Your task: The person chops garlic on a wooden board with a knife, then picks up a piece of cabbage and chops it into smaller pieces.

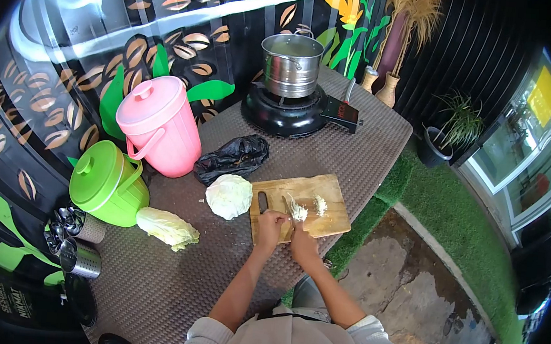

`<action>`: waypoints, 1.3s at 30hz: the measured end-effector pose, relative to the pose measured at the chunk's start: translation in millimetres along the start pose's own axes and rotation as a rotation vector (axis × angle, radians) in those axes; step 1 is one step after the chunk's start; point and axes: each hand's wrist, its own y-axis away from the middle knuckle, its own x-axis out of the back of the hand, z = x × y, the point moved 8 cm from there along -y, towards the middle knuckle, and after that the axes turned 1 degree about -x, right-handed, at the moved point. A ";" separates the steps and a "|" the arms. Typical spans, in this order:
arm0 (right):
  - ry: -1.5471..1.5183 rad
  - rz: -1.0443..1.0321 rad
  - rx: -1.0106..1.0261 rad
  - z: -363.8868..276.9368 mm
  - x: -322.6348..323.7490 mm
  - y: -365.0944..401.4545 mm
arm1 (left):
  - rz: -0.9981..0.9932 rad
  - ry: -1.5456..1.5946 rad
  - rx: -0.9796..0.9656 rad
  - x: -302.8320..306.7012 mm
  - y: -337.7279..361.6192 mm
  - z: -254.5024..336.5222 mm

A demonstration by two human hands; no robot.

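On the wooden cutting board [336, 223] lies a small heap of finely chopped pale vegetable [298, 212], with a second small pile [320, 205] to its right. My right hand [304, 247] is closed round a knife [287, 203], whose narrow blade points away from me beside the heap. Close to the blade on the left, my left hand [271, 226] has its fingers pinched together low over the board; what they hold is too small to make out. A round pale cabbage [229, 197] rests against the board's left side. Farther left lies a long napa cabbage [167, 228].
A black plastic bag [232, 159] lies behind the round cabbage. Pink [168, 131] and green [112, 185] lidded buckets stand at the left. At the back, a steel pot [290, 70] sits on a black portable stove [283, 114]. Metal utensil holders [80, 258] stand at the left edge.
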 end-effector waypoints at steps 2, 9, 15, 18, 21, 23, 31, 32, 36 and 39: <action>-0.001 0.060 -0.062 -1.4 -1.7 2.7 | -0.005 -0.011 -0.014 -1.4 0.2 -1.3; 0.056 -0.019 0.035 -2.5 -0.4 -4.4 | 0.010 -0.040 0.053 6.6 -0.3 4.4; 0.050 0.070 0.026 1.1 -2.9 -8.5 | 0.020 0.050 0.016 3.9 1.1 0.4; 0.022 -0.007 0.055 3.4 -0.7 -9.1 | 0.061 0.011 -0.070 3.7 1.0 -0.5; 0.032 0.083 -0.043 -1.5 -5.0 0.9 | 0.052 -0.012 -0.083 6.6 2.1 6.7; 0.036 0.067 -0.008 -1.9 -3.5 -7.4 | 0.056 -0.016 -0.098 11.4 2.1 15.8; 0.083 0.058 -0.027 -4.3 -4.6 -1.6 | 0.053 -0.063 -0.121 12.7 4.4 17.4; 0.105 0.047 -0.018 -6.2 -4.1 -5.3 | 0.046 -0.043 -0.106 12.7 3.5 16.7; 0.113 -0.023 0.065 -7.0 3.8 -10.4 | 0.026 -0.048 0.079 15.5 5.6 12.9; 0.101 0.001 -0.025 -6.8 -2.0 0.4 | 0.031 -0.002 0.007 15.9 5.7 15.8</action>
